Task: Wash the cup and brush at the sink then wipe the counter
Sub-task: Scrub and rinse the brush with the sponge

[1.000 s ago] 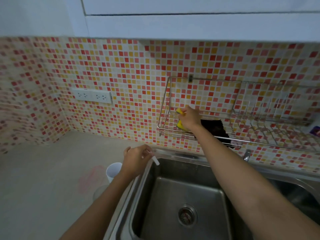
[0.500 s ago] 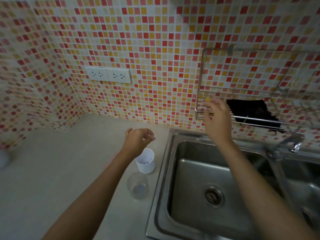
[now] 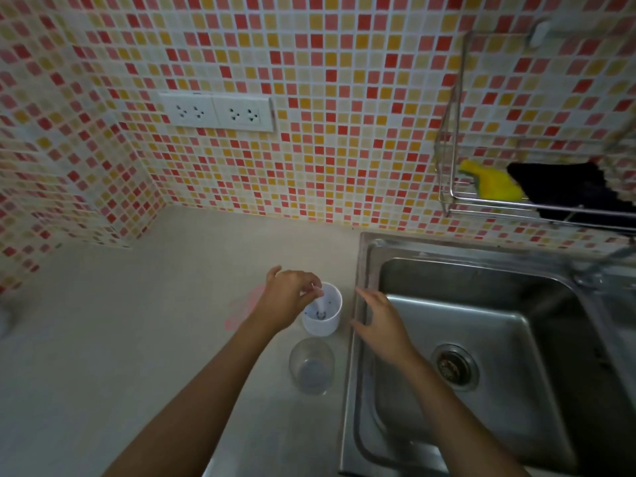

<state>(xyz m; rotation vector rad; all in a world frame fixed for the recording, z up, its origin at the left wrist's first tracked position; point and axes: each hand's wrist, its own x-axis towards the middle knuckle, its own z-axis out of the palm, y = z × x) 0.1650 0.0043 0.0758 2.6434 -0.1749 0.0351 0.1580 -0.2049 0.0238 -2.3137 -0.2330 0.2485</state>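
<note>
Nearest on the tabletop [image 3: 144,339] stands a clear glass [image 3: 311,365], upright and untouched, just beside the sink [image 3: 364,390] edge. Just past it sits the white cup [image 3: 323,313], also upright, close to the sink's left rim. The left hand [image 3: 289,301] hovers over the cup, its grip pinching the top of the thin white brush [image 3: 319,301], whose lower end stands inside the cup. The right hand [image 3: 382,321] lies over the sink rim right beside the cup, fingers spread and holding nothing. A faint pink stain [image 3: 246,306] marks the tabletop left of the cup.

The step looks like gathering cup and brush for washing. Best to close the free right hand round the cup wall low down, keep the brush steady inside, and lift both straight up, clear of the glass, before swinging over the basin.

Farther back, a yellow sponge [image 3: 492,182] and a dark cloth [image 3: 578,194] rest on the wire rack [image 3: 447,197] on the tiled wall [image 3: 309,98], handy for scrubbing and wiping.
</note>
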